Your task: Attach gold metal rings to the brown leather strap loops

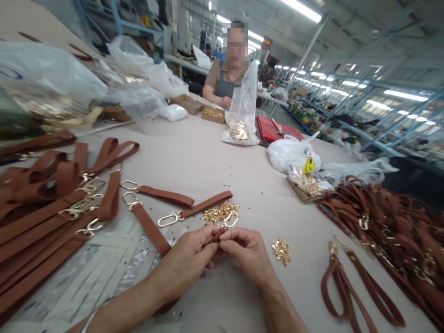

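Near the middle of the table, my left hand (196,252) pinches a brown leather strap (215,235) whose gold clasp (231,219) points away from me. My right hand (246,249) closes its thumb and fingers on the same strap end, close to the left fingertips. What lies between the fingertips is too small to tell. Just beyond the hands is a pile of small gold pieces (218,212), and a smaller gold pile (281,251) lies to the right. Beside the larger pile rests a strap with a gold clasp (208,204).
Brown straps (65,208) with gold clasps cover the left side; a heap of straps (388,231) fills the right. Plastic bags (243,111) and small boxes (212,114) stand farther back. Across the table sits a person (225,83).
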`<action>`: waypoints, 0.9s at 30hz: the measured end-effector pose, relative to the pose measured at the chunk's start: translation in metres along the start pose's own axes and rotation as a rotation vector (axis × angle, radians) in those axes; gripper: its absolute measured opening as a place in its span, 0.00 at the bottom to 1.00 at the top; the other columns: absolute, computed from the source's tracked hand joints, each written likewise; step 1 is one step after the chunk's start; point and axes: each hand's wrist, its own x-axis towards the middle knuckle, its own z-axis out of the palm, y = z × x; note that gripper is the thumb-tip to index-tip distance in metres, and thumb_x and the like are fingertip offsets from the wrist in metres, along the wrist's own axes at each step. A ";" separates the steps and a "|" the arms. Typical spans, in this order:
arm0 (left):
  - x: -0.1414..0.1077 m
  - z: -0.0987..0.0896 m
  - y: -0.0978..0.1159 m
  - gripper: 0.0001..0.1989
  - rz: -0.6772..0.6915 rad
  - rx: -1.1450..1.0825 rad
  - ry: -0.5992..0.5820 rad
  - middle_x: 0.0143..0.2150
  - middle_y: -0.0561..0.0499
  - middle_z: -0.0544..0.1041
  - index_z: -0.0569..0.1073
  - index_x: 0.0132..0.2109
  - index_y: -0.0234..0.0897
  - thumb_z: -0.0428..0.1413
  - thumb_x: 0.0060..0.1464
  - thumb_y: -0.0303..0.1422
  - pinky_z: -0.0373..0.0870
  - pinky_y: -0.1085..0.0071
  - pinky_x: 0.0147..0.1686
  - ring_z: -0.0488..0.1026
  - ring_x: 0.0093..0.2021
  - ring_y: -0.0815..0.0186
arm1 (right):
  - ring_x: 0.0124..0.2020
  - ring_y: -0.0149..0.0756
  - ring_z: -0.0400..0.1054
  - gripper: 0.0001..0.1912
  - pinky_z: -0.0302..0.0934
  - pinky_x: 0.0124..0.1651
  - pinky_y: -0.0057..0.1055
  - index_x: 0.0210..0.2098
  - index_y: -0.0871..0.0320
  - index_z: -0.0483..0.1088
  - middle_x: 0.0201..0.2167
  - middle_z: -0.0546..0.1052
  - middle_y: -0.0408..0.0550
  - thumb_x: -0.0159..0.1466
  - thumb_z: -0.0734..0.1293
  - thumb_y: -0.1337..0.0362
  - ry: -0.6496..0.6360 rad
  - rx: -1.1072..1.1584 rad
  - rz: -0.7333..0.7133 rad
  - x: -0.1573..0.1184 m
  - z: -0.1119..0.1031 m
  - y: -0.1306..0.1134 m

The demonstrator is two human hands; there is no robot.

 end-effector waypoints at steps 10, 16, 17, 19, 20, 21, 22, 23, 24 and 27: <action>-0.002 -0.002 -0.025 0.20 -0.013 0.154 0.072 0.47 0.50 0.82 0.74 0.57 0.45 0.53 0.59 0.40 0.77 0.70 0.34 0.79 0.34 0.59 | 0.26 0.31 0.68 0.14 0.64 0.33 0.28 0.30 0.55 0.64 0.24 0.73 0.37 0.52 0.74 0.66 0.115 -0.141 -0.033 -0.003 0.005 0.002; -0.003 -0.002 -0.025 0.22 0.026 0.243 0.097 0.32 0.50 0.82 0.75 0.58 0.42 0.53 0.58 0.39 0.75 0.70 0.30 0.78 0.27 0.59 | 0.24 0.28 0.63 0.14 0.61 0.30 0.26 0.29 0.55 0.62 0.22 0.69 0.35 0.52 0.73 0.65 0.132 -0.113 -0.085 -0.003 0.010 -0.001; -0.003 -0.002 -0.024 0.22 0.038 0.246 0.096 0.32 0.51 0.82 0.74 0.58 0.42 0.53 0.58 0.39 0.74 0.70 0.29 0.77 0.26 0.60 | 0.24 0.28 0.63 0.14 0.60 0.30 0.26 0.29 0.55 0.62 0.22 0.69 0.35 0.52 0.73 0.65 0.132 -0.109 -0.099 -0.003 0.011 -0.001; -0.003 -0.003 -0.023 0.22 0.063 0.240 0.094 0.33 0.51 0.81 0.73 0.59 0.43 0.53 0.59 0.40 0.73 0.71 0.32 0.76 0.28 0.61 | 0.25 0.28 0.62 0.13 0.59 0.31 0.26 0.29 0.55 0.62 0.23 0.69 0.35 0.53 0.73 0.65 0.139 -0.146 -0.139 -0.002 0.011 -0.001; -0.003 -0.003 -0.022 0.23 0.069 0.227 0.092 0.32 0.52 0.81 0.73 0.60 0.44 0.53 0.59 0.40 0.72 0.71 0.34 0.76 0.30 0.61 | 0.25 0.28 0.62 0.12 0.59 0.32 0.25 0.30 0.55 0.63 0.24 0.69 0.35 0.53 0.72 0.65 0.140 -0.184 -0.158 -0.002 0.010 -0.001; -0.003 -0.003 -0.021 0.23 0.059 0.208 0.088 0.31 0.53 0.80 0.72 0.60 0.44 0.53 0.59 0.40 0.71 0.71 0.35 0.75 0.31 0.61 | 0.26 0.28 0.63 0.11 0.59 0.32 0.25 0.30 0.55 0.64 0.24 0.69 0.36 0.54 0.72 0.64 0.132 -0.227 -0.172 -0.001 0.007 -0.002; -0.003 -0.003 -0.018 0.23 0.035 0.183 0.085 0.29 0.53 0.78 0.72 0.60 0.44 0.52 0.60 0.41 0.70 0.71 0.34 0.74 0.30 0.62 | 0.26 0.28 0.64 0.10 0.60 0.33 0.26 0.31 0.56 0.65 0.24 0.70 0.36 0.56 0.72 0.63 0.120 -0.272 -0.180 -0.001 0.003 -0.004; -0.003 -0.004 -0.016 0.23 0.002 0.153 0.078 0.27 0.54 0.76 0.73 0.60 0.43 0.52 0.60 0.43 0.69 0.72 0.32 0.72 0.30 0.62 | 0.27 0.29 0.65 0.09 0.61 0.34 0.26 0.33 0.56 0.66 0.25 0.71 0.37 0.57 0.71 0.62 0.116 -0.332 -0.186 -0.002 -0.003 -0.007; -0.003 -0.005 -0.013 0.23 -0.035 0.113 0.068 0.27 0.54 0.76 0.74 0.58 0.42 0.51 0.60 0.44 0.67 0.72 0.30 0.71 0.29 0.63 | 0.28 0.29 0.67 0.09 0.62 0.35 0.26 0.35 0.56 0.67 0.26 0.72 0.38 0.59 0.70 0.62 0.126 -0.430 -0.188 -0.003 -0.010 -0.011; -0.003 -0.009 -0.007 0.23 -0.109 -0.053 0.051 0.31 0.50 0.77 0.79 0.50 0.38 0.50 0.59 0.46 0.62 0.73 0.25 0.67 0.28 0.65 | 0.33 0.32 0.72 0.09 0.65 0.39 0.28 0.44 0.55 0.67 0.33 0.77 0.43 0.63 0.65 0.63 0.237 -0.845 -0.187 -0.011 -0.043 -0.023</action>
